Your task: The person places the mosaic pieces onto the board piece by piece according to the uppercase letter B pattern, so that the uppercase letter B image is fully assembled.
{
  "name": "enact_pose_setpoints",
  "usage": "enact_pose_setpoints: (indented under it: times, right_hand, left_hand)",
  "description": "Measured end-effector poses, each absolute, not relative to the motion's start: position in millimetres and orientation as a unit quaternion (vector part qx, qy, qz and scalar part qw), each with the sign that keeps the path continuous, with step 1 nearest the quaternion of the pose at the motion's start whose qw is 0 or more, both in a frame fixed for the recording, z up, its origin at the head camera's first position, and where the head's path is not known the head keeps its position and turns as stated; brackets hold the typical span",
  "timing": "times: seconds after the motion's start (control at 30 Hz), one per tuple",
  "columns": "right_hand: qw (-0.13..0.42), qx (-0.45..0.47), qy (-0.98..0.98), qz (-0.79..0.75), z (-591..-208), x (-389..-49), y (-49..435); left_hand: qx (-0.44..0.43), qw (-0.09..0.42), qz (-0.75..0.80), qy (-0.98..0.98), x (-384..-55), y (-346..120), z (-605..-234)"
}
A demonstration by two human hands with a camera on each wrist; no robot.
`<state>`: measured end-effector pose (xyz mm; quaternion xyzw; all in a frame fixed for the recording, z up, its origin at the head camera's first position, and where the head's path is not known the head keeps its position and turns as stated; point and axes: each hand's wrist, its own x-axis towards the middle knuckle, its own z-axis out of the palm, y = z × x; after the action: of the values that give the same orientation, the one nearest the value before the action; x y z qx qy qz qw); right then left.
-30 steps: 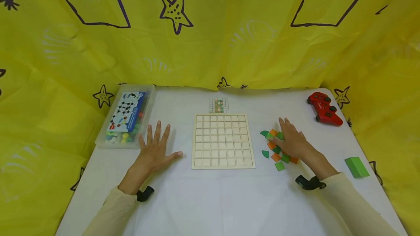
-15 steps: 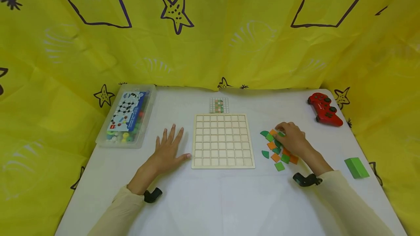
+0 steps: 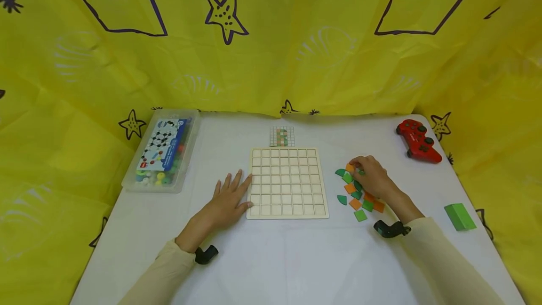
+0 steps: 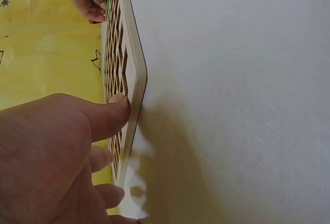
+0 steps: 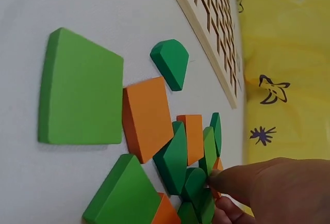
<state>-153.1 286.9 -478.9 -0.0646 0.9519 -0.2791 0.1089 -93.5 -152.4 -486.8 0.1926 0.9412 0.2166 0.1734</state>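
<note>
Two hands: left hand (image 3: 228,201) steadies square board (image 3: 288,182), flat; right hand (image 3: 371,178) pinches tile (image 3: 349,168).

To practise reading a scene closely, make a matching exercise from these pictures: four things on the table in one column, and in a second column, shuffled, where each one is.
Things:
1. red game controller
2. clear plastic box
3. wooden grid board
4. green block

Places:
A. middle of the table, between the two hands
B. far right corner of the table
C. near right edge of the table
D. left edge of the table

Right pairs: 1-B, 2-D, 3-A, 4-C. The left hand touches the board's left edge; the right hand is on the coloured tiles.
</note>
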Motion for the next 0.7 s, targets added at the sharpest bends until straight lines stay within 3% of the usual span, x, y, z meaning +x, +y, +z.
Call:
enact_pose_setpoints:
  times: [0.7]
  right_hand:
    - [0.108, -0.107, 0.942, -0.299, -480.9, -196.9, 262.2]
  left_hand:
    - [0.192, 0.188, 0.205, 0.941, -95.0, -157.9, -484.6]
